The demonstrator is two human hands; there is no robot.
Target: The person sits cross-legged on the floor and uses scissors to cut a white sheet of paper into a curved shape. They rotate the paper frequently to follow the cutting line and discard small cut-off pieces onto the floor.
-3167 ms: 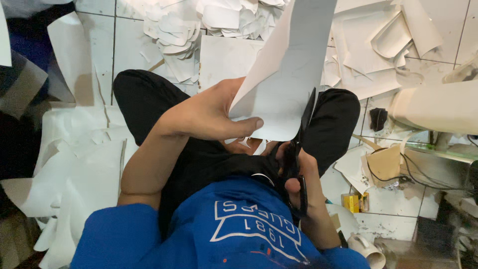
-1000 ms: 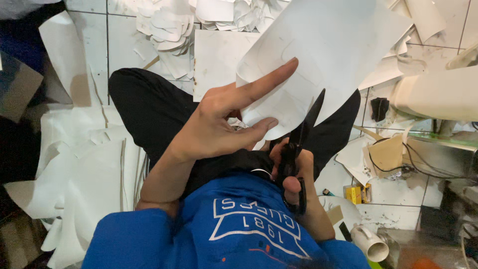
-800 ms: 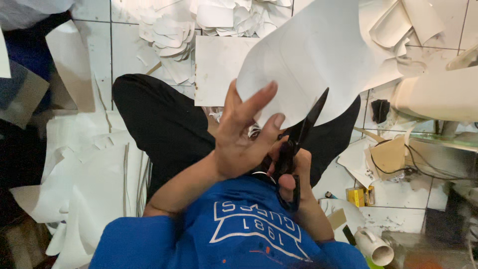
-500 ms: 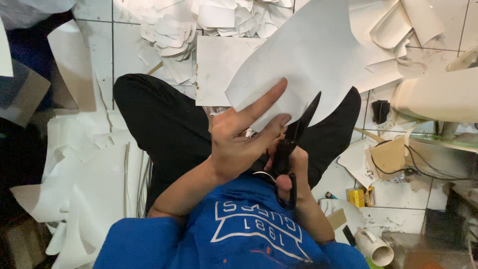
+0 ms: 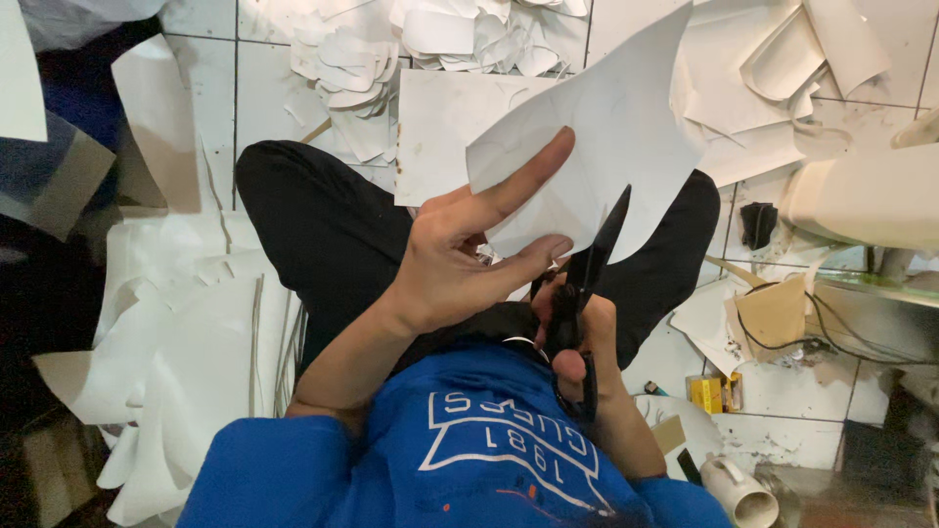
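My left hand (image 5: 460, 259) holds a large white sheet of paper with a curved cut edge (image 5: 606, 127) up over my lap, above my black trousers (image 5: 323, 235). The index finger stretches out flat across the near face of the sheet, the middle finger lies along its lower edge, and the thumb is hidden behind, so the paper is pinched between them. My right hand (image 5: 577, 337) is closed through the loops of a pair of black-handled scissors (image 5: 585, 284). Their dark blades point up and away from me, with the tip lying against the lower right part of the sheet; I cannot tell how far apart the blades stand. The two hands are just beside each other, the scissors to the right of my left fingers. Around my legs the white tiled floor (image 5: 210, 59) is strewn with cut white paper scraps (image 5: 352, 68), and a stack of larger white sheets (image 5: 186, 362) lies to my left.
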